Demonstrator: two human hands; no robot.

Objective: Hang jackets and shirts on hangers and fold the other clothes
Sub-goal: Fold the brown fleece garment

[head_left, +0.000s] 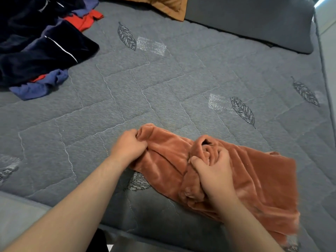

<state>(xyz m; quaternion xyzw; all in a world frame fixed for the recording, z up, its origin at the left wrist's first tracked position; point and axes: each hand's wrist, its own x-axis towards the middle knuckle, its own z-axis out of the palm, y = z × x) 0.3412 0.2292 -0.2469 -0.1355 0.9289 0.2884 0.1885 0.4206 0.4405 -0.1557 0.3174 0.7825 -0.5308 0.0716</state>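
A rust-orange plush garment (254,180) lies partly bunched on the near right of the grey quilted bed (145,88). My left hand (130,145) grips its far left corner with curled fingers. My right hand (214,173) clutches a rolled, bunched part in the garment's middle, thumb across the fabric. Both forearms reach in from the bottom edge.
A pile of loose clothes (41,51) sits at the far left: dark navy velvet with a white stripe, blue fabric, a red piece. A brown pillow (163,6) and a grey cushion (254,20) lie along the far side. The bed's edge runs down the right.
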